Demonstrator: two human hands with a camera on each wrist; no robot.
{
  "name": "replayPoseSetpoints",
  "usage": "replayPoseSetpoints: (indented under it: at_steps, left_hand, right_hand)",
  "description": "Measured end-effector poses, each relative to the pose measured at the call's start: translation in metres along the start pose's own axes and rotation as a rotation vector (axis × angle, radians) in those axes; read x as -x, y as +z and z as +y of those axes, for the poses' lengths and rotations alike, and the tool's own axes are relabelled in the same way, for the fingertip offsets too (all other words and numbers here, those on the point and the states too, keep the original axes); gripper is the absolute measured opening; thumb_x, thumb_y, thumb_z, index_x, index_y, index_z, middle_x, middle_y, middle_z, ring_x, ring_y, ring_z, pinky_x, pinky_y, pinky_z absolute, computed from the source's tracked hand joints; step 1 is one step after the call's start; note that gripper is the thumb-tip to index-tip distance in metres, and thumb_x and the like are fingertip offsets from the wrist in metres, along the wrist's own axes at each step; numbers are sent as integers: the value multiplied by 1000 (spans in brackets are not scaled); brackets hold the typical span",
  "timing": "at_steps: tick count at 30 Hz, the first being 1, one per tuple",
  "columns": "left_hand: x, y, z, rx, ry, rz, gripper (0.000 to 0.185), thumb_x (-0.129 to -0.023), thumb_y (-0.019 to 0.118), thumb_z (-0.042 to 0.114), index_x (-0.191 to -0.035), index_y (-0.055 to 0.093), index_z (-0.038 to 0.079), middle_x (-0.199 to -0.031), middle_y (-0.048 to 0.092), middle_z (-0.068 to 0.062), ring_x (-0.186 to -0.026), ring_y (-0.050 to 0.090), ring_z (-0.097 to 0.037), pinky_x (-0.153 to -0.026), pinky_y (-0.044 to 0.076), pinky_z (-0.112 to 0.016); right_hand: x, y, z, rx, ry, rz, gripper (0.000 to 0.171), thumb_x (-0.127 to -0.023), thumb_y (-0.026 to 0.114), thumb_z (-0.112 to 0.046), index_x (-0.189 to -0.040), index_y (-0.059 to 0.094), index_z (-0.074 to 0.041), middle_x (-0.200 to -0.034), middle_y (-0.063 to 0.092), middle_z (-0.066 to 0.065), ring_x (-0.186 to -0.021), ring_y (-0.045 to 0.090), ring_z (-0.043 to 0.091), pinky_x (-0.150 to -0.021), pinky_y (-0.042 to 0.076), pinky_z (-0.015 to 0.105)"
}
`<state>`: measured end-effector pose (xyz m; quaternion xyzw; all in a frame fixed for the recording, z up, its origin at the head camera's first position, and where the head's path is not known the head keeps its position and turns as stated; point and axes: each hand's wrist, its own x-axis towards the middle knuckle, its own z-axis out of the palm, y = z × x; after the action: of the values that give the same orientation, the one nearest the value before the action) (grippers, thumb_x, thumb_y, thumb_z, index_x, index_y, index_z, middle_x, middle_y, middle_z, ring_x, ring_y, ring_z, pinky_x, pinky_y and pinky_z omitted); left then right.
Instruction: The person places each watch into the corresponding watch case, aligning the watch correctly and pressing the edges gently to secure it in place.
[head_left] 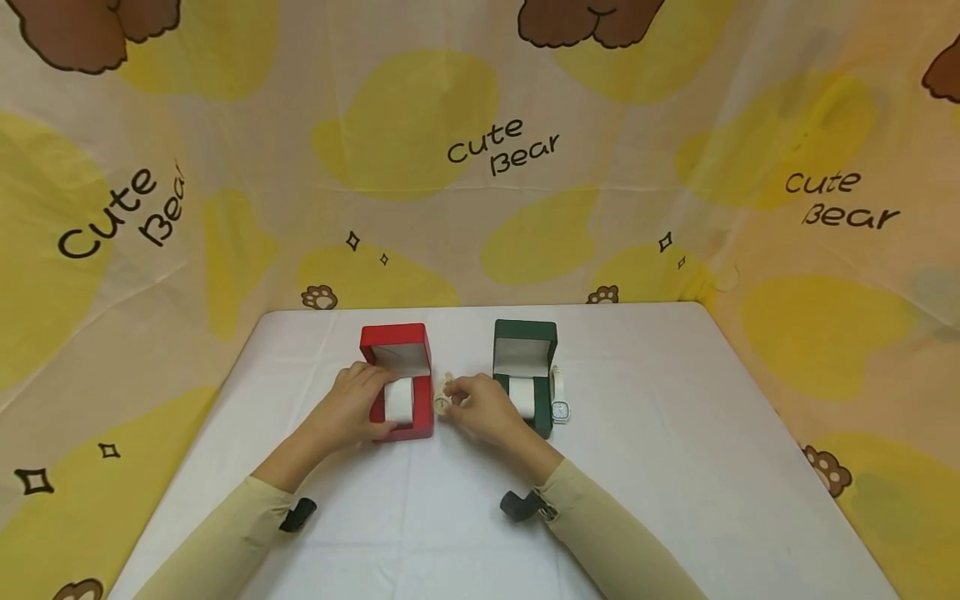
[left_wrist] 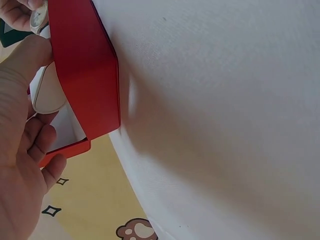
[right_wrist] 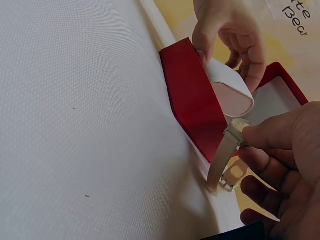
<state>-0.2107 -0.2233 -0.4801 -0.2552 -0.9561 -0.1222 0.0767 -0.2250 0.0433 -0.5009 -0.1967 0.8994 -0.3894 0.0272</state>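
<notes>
My left hand grips the open red watch box, thumb at its front wall and fingers curled over toward the lid side. Inside that box a white cushion sits between the thumb and fingers. Thumb and forefinger of my right hand pinch a wristwatch by its round case. Its pale cream strap hangs down with the buckle undone, close beside the red box's right wall. In the left wrist view the watch face shows just past the box.
Just right of my right hand stands an open green watch box with a white cushion inside. A white watch with a squarish case lies along its right side. Both boxes rest on a white-covered table, before a patterned yellow cloth backdrop.
</notes>
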Motion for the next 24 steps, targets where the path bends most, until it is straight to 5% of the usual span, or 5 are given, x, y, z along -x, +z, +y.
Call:
replayPoseSetpoints:
  at_steps: [12, 18, 24]
  left_hand:
    - [1, 0, 3, -51, 21, 77, 74, -71, 90, 34, -129, 56, 4, -126, 61, -13, -120, 49, -32, -104, 37, -53]
    - [2, -6, 7, 5, -16, 109, 69, -72, 88, 32, -126, 54, 7, -123, 60, -10, -119, 47, -31, -103, 38, -53]
    - [1, -13, 14, 24, 23, 147, 68, -72, 87, 34, -126, 56, 7, -121, 61, -8, -118, 47, -30, -100, 38, -52]
  right_hand:
    - [4, -7, 3, -44, -24, 17, 22, -87, 78, -17, -110, 76, -15, -86, 66, -12, -93, 61, 15, -83, 47, 31]
    - [8, -11, 6, -91, -33, 31, 23, -88, 77, -16, -110, 77, -14, -89, 68, -10, -96, 62, 17, -85, 48, 32]
    - [14, -17, 7, -132, -23, 67, 23, -89, 77, -15, -112, 77, -14, -92, 70, -10, -103, 63, 15, -95, 50, 42]
